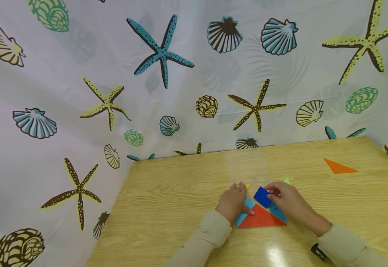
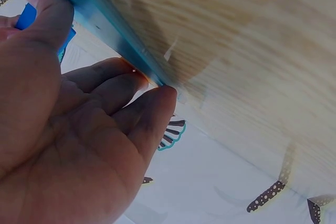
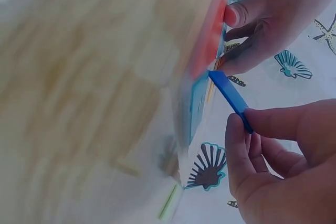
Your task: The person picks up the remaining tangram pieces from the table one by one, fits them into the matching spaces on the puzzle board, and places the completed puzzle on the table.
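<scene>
Pinches a blue square in the right hand, tilted near the tip of the red triangle. Rests the left hand unclenched, thumb across a light-blue piece, mostly hiding a yellow piece. Partly blocks a green piece.

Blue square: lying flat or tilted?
Tilted: in the right wrist view, the right hand pinches the blue square at a slant to the table.

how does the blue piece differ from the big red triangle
Shape: the blue piece has four sides, the red triangle three. Size: the blue piece is smaller than the red triangle. Pose: the right hand pinches the blue piece at a tilt; the red triangle lies flat. Both are thin.
</scene>
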Motion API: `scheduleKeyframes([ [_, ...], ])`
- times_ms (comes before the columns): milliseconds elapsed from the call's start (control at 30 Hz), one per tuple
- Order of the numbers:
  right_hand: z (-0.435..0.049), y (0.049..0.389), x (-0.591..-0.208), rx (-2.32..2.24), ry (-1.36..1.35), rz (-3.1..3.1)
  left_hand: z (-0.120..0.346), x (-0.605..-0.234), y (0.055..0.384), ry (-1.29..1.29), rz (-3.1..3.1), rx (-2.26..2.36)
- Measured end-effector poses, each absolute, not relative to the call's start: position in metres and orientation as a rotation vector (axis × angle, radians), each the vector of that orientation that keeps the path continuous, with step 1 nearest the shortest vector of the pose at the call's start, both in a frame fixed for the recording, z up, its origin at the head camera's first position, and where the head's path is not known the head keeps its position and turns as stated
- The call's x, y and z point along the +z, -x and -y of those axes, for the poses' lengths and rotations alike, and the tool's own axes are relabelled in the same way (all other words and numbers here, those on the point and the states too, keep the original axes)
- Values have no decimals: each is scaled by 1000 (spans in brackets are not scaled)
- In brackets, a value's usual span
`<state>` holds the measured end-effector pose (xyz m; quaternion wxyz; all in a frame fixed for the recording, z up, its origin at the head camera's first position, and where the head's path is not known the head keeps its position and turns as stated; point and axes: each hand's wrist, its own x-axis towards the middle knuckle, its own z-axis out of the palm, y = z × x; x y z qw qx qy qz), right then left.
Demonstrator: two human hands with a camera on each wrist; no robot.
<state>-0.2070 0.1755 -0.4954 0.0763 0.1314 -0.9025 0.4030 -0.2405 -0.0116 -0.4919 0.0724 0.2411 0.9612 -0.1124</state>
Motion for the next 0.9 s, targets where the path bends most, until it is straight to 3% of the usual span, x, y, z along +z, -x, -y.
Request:
scheduleKeyframes([
  [900, -163, 218, -497, 1166, -399, 2727, 12, -491, 239, -740, -2882, -313],
])
